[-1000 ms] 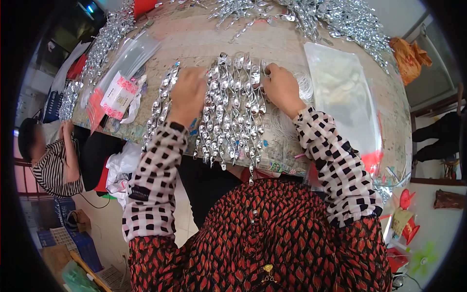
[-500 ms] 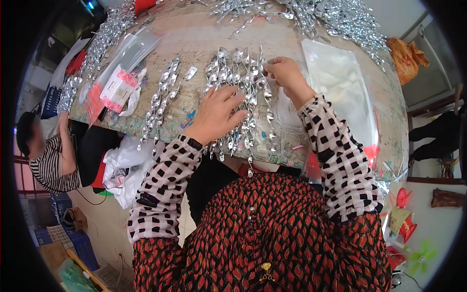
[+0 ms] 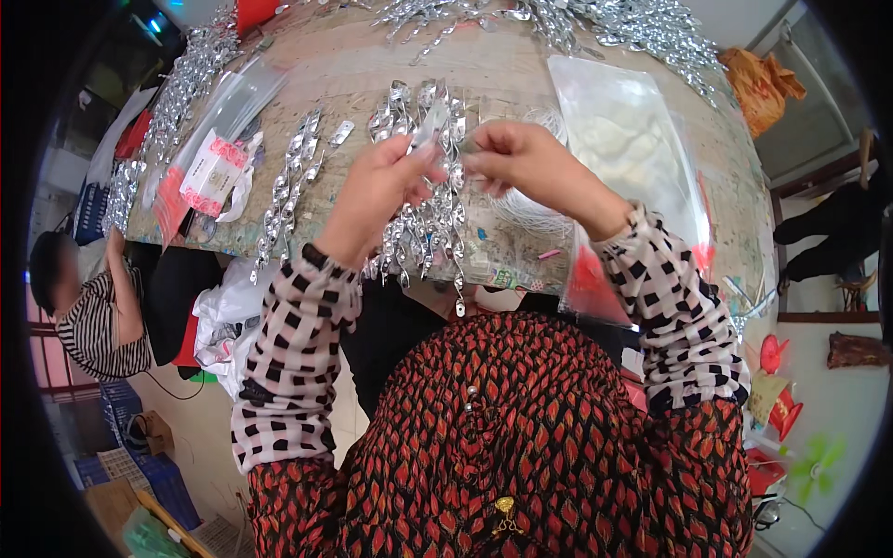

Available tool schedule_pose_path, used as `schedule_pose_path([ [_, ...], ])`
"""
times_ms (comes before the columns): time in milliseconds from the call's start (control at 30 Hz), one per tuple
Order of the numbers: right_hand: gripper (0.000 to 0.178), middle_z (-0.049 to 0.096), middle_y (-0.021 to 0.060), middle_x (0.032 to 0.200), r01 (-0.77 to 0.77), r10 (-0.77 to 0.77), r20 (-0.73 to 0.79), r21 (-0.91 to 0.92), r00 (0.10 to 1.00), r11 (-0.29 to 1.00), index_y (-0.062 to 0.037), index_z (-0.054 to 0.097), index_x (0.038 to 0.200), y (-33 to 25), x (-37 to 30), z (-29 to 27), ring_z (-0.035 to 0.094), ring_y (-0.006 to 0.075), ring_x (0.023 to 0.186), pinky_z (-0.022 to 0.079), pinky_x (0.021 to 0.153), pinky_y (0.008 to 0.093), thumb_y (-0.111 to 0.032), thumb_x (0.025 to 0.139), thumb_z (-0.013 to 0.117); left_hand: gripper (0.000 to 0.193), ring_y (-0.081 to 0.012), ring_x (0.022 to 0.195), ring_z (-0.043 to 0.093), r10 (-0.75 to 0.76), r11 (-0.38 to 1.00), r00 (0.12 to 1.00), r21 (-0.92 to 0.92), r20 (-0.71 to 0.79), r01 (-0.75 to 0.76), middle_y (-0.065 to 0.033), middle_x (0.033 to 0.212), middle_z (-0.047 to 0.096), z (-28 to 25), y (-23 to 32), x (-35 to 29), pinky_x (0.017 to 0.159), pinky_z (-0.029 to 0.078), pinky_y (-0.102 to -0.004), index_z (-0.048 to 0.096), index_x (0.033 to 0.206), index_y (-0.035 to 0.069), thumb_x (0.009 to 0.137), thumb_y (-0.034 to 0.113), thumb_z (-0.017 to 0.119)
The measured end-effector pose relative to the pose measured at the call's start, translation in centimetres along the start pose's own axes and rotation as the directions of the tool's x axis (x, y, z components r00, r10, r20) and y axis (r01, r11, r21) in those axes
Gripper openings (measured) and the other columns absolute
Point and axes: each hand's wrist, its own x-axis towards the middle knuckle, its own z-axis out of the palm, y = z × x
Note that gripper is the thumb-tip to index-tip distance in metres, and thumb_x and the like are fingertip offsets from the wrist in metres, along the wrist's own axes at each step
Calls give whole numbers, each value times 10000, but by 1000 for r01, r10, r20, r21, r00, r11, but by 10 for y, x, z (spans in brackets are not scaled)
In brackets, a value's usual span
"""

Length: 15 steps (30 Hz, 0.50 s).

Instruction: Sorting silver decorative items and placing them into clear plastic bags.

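Note:
Both my hands are raised close together over a bunch of shiny silver twisted foil strips [image 3: 457,251] that hangs over the table's near edge. My left hand [image 3: 367,195] pinches a silver foil strip [image 3: 432,121] between thumb and fingers. Just to its right, my right hand [image 3: 539,169] has its fingertips pressed together; whatever lies between them is too small and blurred to make out. Beside that hand lies a loose bundle of white string [image 3: 532,219]. Further left rest more twisted strips [image 3: 296,167] and a short flat silver piece [image 3: 341,133].
Clear plastic bags [image 3: 633,130] lie on the right of the worn table [image 3: 363,70]. At left are a pink-and-white packet [image 3: 214,177] and more clear bags [image 3: 244,98]. Silver piles [image 3: 651,37] line the far edge. A person in stripes [image 3: 104,321] sits at left.
My right hand has come left, toward my left hand. My left hand, spread over the strips before, has shifted left and now pinches a strip. The whole view has shifted slightly.

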Motion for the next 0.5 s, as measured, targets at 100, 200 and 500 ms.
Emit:
schedule_pose_path([
  [100,117,623,67,776,155,-231,-57,-585,971,796,-13,629,854,42,-32,-23,607,191,712,474,639,302,-128,831,620,209,-89,644,581,-106,991,994,81,-18,107,-33,791,642,-11,-11,-26,599,441,-203,605,971,29,933,224,542],
  [200,95,607,118,803,154,-279,-44,-746,959,648,-27,636,846,65,-65,-31,587,285,772,467,688,362,-86,773,620,211,-95,636,605,-261,963,955,-24,140,267,-51,794,648,-10,-28,-43,598,477,-209,588,1020,14,934,200,539],
  [500,126,564,148,826,130,-335,-76,-825,939,550,-9,629,852,73,-79,-28,547,331,833,450,721,388,-52,735,614,116,-28,481,432,-286,952,944,-63,164,299,57,643,485,27,-45,-59,405,319,-184,579,958,59,875,128,621],
])
